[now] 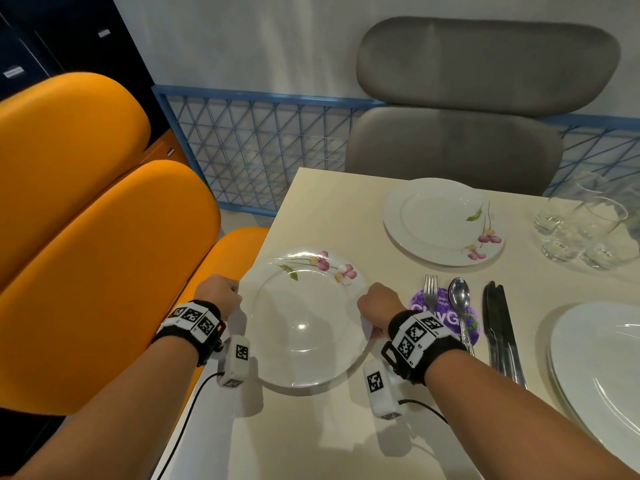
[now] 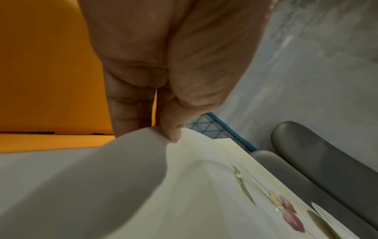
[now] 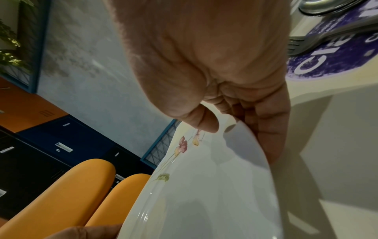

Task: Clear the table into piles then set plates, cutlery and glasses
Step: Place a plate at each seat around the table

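Observation:
A white plate with pink flowers (image 1: 304,320) is at the table's near left corner, held a little above the top. My left hand (image 1: 221,294) grips its left rim, thumb on top (image 2: 171,131), fingers under. My right hand (image 1: 375,303) grips the right rim, thumb (image 3: 204,121) on top of the plate (image 3: 204,186), fingers below. A second flowered plate (image 1: 443,221) lies at the far side. A stack of plain plates (image 1: 599,362) sits at the right edge. A fork (image 1: 430,292), a spoon (image 1: 460,306) and dark knives (image 1: 498,327) lie between.
Several clear glasses (image 1: 581,230) stand at the far right. A purple round sticker (image 1: 446,320) lies under the fork and spoon. An orange chair (image 1: 104,237) stands left of the table (image 1: 329,427), a grey chair (image 1: 467,116) behind it, with a blue lattice rail (image 1: 259,147).

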